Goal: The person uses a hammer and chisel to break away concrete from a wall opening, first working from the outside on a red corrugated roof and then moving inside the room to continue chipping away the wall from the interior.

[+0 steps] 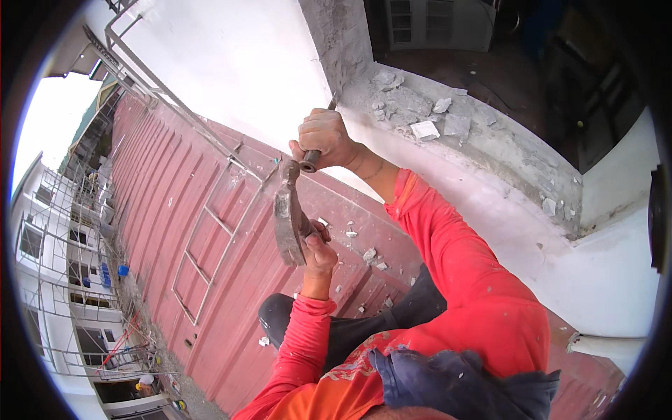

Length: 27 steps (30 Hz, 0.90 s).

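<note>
1. Up high, a person in red long sleeves works at a chipped concrete ledge above a red metal roof.
2. Their right hand is closed in a fist around a chisel; the fingers wrap the shaft fully, and its blunt, round end sticks out below the fist.
3. That chisel slants up toward the corner where the rough grey column meets the ledge; its tip shows only as a thin dark sliver above the knuckles.
4. Their left hand grips the handle of a hammer, fingers curled tight around it.
5. Held upright, the hammer has its head at the top, just beside the round end of the chisel, close to touching it; whether they meet I cannot tell.
6. Broken pieces of concrete lie scattered on the ledge, near the column's foot.
7. Smaller chips lie on the red roof, just right of the left hand.
8. A metal ladder lies flat on the roof, left of the hammer.
9. Far below at the left edge stands a white building with scaffolding.
10. A dark blue cloth hangs at the bottom, against the person's chest.
</note>
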{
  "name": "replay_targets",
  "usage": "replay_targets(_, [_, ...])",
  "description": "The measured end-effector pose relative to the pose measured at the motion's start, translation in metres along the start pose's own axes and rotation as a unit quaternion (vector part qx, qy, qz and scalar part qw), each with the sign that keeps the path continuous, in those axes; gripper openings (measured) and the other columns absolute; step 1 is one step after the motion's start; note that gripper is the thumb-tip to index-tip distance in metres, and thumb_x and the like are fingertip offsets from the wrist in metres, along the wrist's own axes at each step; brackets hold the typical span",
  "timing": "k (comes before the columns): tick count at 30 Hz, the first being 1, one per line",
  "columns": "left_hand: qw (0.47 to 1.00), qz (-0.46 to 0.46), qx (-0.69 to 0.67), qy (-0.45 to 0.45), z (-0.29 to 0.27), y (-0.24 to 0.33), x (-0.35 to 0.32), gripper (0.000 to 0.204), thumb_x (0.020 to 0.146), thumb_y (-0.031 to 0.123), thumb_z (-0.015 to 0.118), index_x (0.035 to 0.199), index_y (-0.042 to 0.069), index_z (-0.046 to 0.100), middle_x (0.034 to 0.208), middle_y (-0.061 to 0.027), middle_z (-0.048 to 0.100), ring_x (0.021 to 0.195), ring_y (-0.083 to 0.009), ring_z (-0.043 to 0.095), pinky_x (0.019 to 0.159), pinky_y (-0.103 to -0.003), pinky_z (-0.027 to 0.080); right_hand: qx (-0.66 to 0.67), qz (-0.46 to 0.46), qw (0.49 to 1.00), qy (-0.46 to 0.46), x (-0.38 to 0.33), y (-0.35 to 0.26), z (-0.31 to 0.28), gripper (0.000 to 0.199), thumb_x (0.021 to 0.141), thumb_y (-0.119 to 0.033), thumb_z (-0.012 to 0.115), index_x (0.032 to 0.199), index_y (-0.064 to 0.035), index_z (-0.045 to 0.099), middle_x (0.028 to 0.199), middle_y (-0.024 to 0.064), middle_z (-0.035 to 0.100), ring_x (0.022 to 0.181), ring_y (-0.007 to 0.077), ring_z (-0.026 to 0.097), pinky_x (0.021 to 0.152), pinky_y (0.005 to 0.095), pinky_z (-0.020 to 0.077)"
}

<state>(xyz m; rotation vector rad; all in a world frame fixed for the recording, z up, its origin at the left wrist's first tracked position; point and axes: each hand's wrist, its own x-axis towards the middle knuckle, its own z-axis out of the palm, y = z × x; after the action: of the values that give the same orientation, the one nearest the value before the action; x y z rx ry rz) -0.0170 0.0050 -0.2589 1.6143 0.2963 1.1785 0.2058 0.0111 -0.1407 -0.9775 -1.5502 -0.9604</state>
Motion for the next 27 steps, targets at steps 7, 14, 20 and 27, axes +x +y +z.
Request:
replay_targets(7, [0.999, -0.046, 0.011, -0.008, 0.002, -0.017, 0.003, 0.08, 0.089, 0.083, 0.048, 0.086, 0.003, 0.055, 0.067, -0.0067, 0.054, 0.057, -0.0146, 0.052, 0.05, -0.028, 0.042, 0.004, 0.015, 1.0, -0.006, 0.001, -0.007, 0.003, 0.038, 0.074, -0.008, 0.071, 0.056, -0.0129, 0.038, 0.053, 0.0031, 0.042, 0.046, 0.0229, 0.047, 0.051, 0.0358, 0.0367])
replay_targets(14, [1.0, -0.013, -0.017, 0.01, 0.007, -0.009, 0.005, 0.081, 0.091, 0.082, 0.045, 0.084, 0.003, 0.055, 0.064, -0.0056, 0.051, 0.054, -0.0149, 0.052, 0.048, -0.028, 0.041, -0.025, 0.023, 0.999, -0.014, -0.002, 0.004, 0.001, 0.039, 0.072, -0.007, 0.073, 0.056, -0.0123, 0.038, 0.053, 0.0041, 0.04, 0.047, 0.0236, 0.045, 0.053, 0.0363, 0.0363])
replay_targets(20, [0.992, -0.004, -0.111, 0.064, -0.015, -0.008, -0.01, 0.08, 0.089, 0.082, 0.05, 0.085, 0.002, 0.053, 0.065, -0.0058, 0.05, 0.052, -0.016, 0.051, 0.047, -0.027, 0.041, -0.017, -0.046, 0.998, -0.044, 0.01, -0.024, -0.01, 0.039, 0.071, -0.004, 0.074, 0.056, -0.0119, 0.038, 0.055, 0.003, 0.042, 0.049, 0.0222, 0.047, 0.053, 0.0352, 0.0377])
replay_targets(27, [0.993, -0.035, -0.091, 0.068, -0.023, 0.025, 0.008, 0.08, 0.091, 0.08, 0.049, 0.086, 0.001, 0.055, 0.063, -0.0073, 0.053, 0.051, -0.0153, 0.051, 0.046, -0.027, 0.04, -0.005, -0.04, 0.997, -0.069, 0.009, -0.018, 0.003, 0.025, 0.072, -0.014, 0.076, 0.064, -0.0198, 0.053, 0.063, -0.0047, 0.052, 0.056, 0.0174, 0.056, 0.057, 0.0333, 0.0403])
